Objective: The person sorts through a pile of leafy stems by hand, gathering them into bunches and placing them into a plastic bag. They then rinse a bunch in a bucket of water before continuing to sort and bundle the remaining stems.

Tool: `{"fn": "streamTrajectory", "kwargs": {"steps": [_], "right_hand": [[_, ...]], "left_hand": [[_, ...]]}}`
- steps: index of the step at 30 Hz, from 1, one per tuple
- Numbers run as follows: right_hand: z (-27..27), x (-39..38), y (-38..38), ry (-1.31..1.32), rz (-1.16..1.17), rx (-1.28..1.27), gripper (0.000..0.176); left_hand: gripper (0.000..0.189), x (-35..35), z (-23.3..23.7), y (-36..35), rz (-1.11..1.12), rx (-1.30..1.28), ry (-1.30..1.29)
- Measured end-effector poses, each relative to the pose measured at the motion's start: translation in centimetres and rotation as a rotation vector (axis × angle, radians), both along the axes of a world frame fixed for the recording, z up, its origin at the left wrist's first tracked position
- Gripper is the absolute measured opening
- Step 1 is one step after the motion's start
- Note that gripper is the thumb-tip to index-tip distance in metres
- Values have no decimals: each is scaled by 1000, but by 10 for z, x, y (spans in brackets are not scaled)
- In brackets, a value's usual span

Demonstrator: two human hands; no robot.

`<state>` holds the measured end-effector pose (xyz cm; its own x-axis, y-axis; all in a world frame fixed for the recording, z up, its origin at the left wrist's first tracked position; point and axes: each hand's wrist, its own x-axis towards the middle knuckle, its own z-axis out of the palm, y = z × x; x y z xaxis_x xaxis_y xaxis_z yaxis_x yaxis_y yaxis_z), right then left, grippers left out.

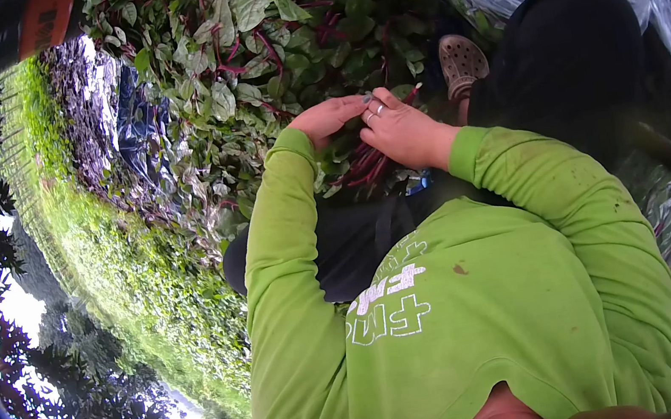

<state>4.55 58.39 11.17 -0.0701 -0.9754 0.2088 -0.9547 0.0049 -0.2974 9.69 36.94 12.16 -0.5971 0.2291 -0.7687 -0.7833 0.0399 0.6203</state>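
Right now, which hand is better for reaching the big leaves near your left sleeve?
Probably the left hand: it's closer to those leaves. The right hand is farther over and seems to cover part of the red stems.

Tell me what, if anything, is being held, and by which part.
The right hand seems to hold a bunch of reddish stems, partway along; the exact grip is hidden. The left hand meets its fingers; whether it holds anything can't be told.
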Motion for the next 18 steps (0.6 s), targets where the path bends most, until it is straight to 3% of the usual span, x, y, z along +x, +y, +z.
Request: {"fn": "streamTrajectory", "kwargs": {"steps": [3, 6, 7, 8, 9, 10, 12, 13, 14, 16, 18], "right_hand": [[6, 2, -3, 55, 14, 38, 13], [18, -2, -5, -9, 76, 121, 12], [19, -2, -4, -20, 94, 172, 16], [20, -2, -3, -31, 112, 224, 20], [21, -3, -1, -38, 127, 278, 25], [19, -3, 1, -59, 105, 239, 34], [12, 0, 9, -99, 63, 162, 53], [13, -1, 9, -142, 57, 245, 67], [12, -1, 11, -173, 40, 242, 68], [13, -2, 10, -150, 65, 288, 67], [14, -3, 9, -112, 53, 250, 53]], "left_hand": [[40, -10, 8, 1, -151, -253, 172], [34, -24, -6, 9, 31, -534, 251], [35, -24, -20, 11, 380, -493, 325], [35, -24, -28, -4, 263, -844, 387], [32, -23, -4, -6, -125, -1318, 318], [30, -11, -22, -33, -573, -1291, 73], [36, 4, 0, -29, -803, -1229, -255], [38, 6, 3, -24, -734, -1283, -195], [40, 7, 6, -18, -665, -1333, -132], [41, -13, 11, -16, -615, -1152, 168], [38, -69, 5, 14, -318, -1039, 341]]}}
